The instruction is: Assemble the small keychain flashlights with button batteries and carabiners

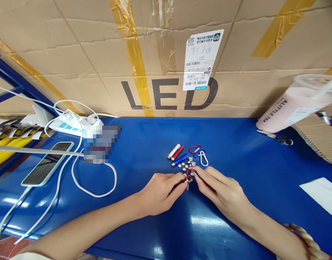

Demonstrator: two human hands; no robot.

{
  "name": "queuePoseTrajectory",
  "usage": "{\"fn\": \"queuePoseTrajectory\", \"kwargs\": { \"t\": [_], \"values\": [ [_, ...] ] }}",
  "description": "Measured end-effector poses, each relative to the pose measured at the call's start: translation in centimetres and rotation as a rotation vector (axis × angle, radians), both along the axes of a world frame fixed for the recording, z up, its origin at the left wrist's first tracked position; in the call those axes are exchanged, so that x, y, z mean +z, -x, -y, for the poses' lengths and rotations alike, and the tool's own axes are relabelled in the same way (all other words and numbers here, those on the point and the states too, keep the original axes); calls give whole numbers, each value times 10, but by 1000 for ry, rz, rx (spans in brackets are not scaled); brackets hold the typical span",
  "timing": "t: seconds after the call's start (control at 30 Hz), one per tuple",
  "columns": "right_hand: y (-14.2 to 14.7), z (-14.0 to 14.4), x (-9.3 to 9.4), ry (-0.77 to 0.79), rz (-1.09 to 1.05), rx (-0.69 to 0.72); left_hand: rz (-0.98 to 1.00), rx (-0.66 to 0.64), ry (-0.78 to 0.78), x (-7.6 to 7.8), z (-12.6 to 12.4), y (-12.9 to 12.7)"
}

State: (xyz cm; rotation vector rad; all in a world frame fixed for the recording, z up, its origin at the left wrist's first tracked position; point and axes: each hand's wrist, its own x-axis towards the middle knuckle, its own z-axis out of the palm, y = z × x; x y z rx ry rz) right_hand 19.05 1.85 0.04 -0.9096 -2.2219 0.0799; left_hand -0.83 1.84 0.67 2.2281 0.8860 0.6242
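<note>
My left hand [160,191] pinches a small red metal tube [184,180], mostly hidden by the fingers. My right hand [222,187] is closed on a red carabiner [192,170] whose end meets the tube; the exact joint is too small to make out. Just beyond my fingertips lie several small silver button-like pieces [183,166]. Behind these rest a silver tube [173,151], a red tube [177,153] and a blue tube [180,160]. To their right are a red carabiner [194,147], a blue carabiner [199,152] and a silver carabiner [203,159].
A large cardboard box [95,57] walls off the back of the blue table [144,141]. Leftward are a phone [48,164], white cables [115,180] and a power strip [73,124]. A pink drink cup [287,104] and white paper [321,196] occupy the right.
</note>
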Motion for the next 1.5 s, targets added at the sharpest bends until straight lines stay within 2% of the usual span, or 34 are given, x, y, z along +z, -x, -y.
{"fn": "queuePoseTrajectory", "kwargs": {
  "t": [0.37,0.53,0.67,0.77,0.87,1.0,1.1,1.37,1.5],
  "values": [
    [0,-1,0,58,-33,41,-6,-63,162,1,-4,3],
    [-2,-1,-2,23,-30,51,0,-50,218,2,-4,3],
    [2,3,-6,71,-56,36,-36,-61,185,4,-4,2],
    [6,4,-9,151,-154,6,-54,-71,126,5,-3,0],
    [6,0,-11,188,-207,-16,-26,-18,167,4,-2,0],
    [1,-8,-12,201,-170,-84,8,66,148,2,0,0],
    [0,-11,-10,195,-132,-121,32,65,125,1,1,1],
    [-10,-17,-6,106,96,-346,70,118,60,-3,3,1],
    [-18,-26,-10,56,228,-398,90,156,32,-3,3,0]
  ]
}}
